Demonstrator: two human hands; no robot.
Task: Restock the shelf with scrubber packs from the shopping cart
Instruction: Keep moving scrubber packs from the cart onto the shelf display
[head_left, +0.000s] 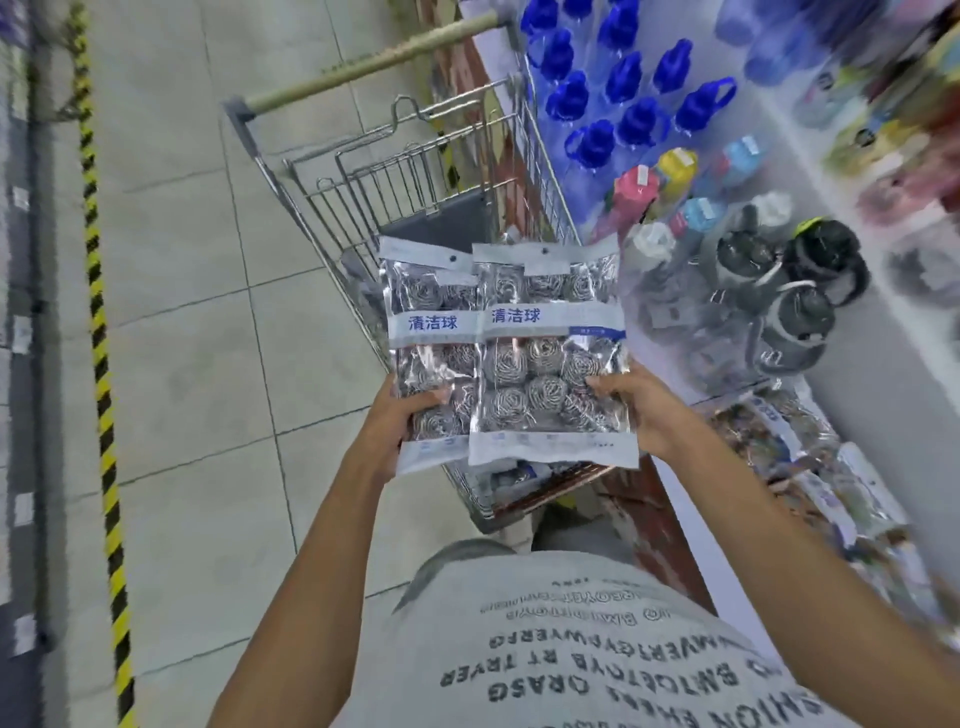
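Pale grey floor tiles (197, 291) filled the aisle under even, flat light. A black-and-yellow hazard stripe (101, 364) ran from twelve to six o'clock along the left. At two o'clock, blue-capped bottles (631, 88) stood in rows beside dark lidded jugs (795, 306).

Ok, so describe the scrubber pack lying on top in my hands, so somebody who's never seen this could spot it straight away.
Find the wire shopping cart beside the shelf. Above its basket, the left hand and right hand hold overlapping scrubber packs. Yours is the right-hand pack, gripped by the right hand: its whole front shows, while it covers the right edge of the left pack.
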